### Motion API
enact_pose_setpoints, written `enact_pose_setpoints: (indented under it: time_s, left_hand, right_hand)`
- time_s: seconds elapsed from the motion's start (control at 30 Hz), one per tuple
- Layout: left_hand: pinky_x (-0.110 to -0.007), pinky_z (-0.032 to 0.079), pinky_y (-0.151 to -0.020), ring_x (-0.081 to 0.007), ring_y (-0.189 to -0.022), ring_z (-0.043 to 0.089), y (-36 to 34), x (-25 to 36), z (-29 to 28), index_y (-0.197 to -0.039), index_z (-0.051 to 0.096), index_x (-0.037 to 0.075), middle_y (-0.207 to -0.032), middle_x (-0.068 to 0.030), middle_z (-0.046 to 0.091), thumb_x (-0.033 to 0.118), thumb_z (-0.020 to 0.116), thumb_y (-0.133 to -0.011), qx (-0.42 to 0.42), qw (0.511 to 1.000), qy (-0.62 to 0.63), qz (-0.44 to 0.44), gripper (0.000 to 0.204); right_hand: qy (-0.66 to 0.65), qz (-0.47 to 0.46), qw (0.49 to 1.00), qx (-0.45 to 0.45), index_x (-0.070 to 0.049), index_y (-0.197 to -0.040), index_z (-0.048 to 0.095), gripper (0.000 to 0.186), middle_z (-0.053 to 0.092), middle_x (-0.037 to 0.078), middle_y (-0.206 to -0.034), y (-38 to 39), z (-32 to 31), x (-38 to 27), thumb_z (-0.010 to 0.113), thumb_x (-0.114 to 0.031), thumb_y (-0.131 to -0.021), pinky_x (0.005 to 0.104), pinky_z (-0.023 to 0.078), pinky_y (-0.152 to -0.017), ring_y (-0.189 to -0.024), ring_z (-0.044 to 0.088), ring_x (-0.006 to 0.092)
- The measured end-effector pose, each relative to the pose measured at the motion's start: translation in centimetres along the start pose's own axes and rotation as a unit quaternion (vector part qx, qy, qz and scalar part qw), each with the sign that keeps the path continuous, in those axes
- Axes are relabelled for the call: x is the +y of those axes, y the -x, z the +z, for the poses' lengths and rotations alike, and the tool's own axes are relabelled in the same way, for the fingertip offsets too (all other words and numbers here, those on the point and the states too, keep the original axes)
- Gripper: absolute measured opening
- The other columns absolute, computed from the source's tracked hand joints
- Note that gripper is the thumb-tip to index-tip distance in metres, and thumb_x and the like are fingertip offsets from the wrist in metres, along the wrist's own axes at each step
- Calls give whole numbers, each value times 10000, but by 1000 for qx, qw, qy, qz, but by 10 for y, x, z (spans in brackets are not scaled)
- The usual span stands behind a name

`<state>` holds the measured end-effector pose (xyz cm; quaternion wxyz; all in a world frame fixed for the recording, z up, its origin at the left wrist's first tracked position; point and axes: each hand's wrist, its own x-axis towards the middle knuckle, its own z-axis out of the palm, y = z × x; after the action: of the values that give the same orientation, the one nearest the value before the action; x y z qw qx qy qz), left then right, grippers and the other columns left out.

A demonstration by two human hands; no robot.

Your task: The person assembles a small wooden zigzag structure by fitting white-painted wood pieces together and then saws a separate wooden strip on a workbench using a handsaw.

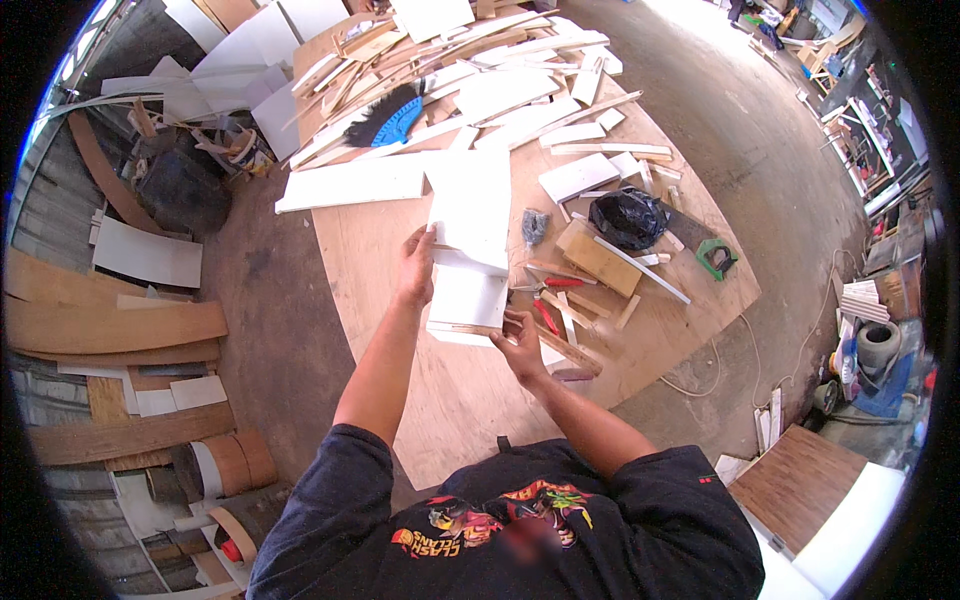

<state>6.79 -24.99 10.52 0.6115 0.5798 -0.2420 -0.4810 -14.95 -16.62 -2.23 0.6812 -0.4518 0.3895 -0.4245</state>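
A white board assembly (465,296) lies across the middle of the plywood table (370,390), with a taller white piece (470,200) above a squarer lower part. My left hand (418,265) grips its left edge, fingers wrapped round it. My right hand (518,342) holds the lower right corner, beside a thin wooden strip along the near edge. Just right of it lie red-handled tools (546,316), wood offcuts and a small grey bag (533,227). Another white board (350,186) lies to the upper left.
A heap of white and wooden strips (520,85) covers the far end, with a blue-and-black brush (395,122). A black plastic bag (625,215) and a green tool (716,258) sit at the right. Leaning boards (115,330) line the left wall; a cord crosses the floor at right.
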Motion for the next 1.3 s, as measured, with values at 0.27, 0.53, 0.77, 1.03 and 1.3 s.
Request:
enact_pose_setpoints:
  time_s: [0.27,0.53,0.77,1.03,1.3]
  left_hand:
    - [-333,498,-898,-206,-1013,619,-44,-6,8,-1249,572,-87,-1127,-136,660,277,564,-1028,-13,1000,-19,7,426]
    - [-365,466,-972,-230,-1105,592,-123,-20,17,-1287,576,-55,-1174,-122,646,310,579,-1010,-20,1000,-21,-5,458]
    - [-352,491,-971,-234,-1091,613,-190,-30,26,-1222,591,-100,-1185,-156,645,295,574,-1019,-36,999,8,-19,444]
    - [-320,503,-937,-199,-1038,640,-249,-43,30,-1184,616,-82,-1107,-141,676,258,588,-997,-63,998,14,-20,389]
    - [-315,532,-858,-206,-944,677,-258,-8,46,-1161,625,-75,-1055,-132,696,250,576,-983,-70,995,51,-46,374]
  right_hand:
    - [17,0,1000,-23,-16,-1300,486,567,608,152,-1233,-20,-18,-20,786,-201,-855,370,479,-990,-1144,599,222]
    - [578,27,811,87,-97,-1359,548,678,580,164,-1329,-110,-144,-55,796,-370,-790,457,466,-1017,-1247,544,356]
    - [739,54,662,115,-107,-1435,429,905,462,121,-1400,-153,-197,-50,845,-411,-691,493,416,-1047,-1337,419,317]
    - [683,47,726,63,-51,-1411,461,878,578,161,-1265,-177,-201,-98,819,-343,-664,458,481,-980,-1152,588,366]
    - [369,-151,917,-11,-2,-1471,395,805,558,256,-1356,-267,-144,-132,650,-78,-711,416,458,-1045,-1236,565,398]
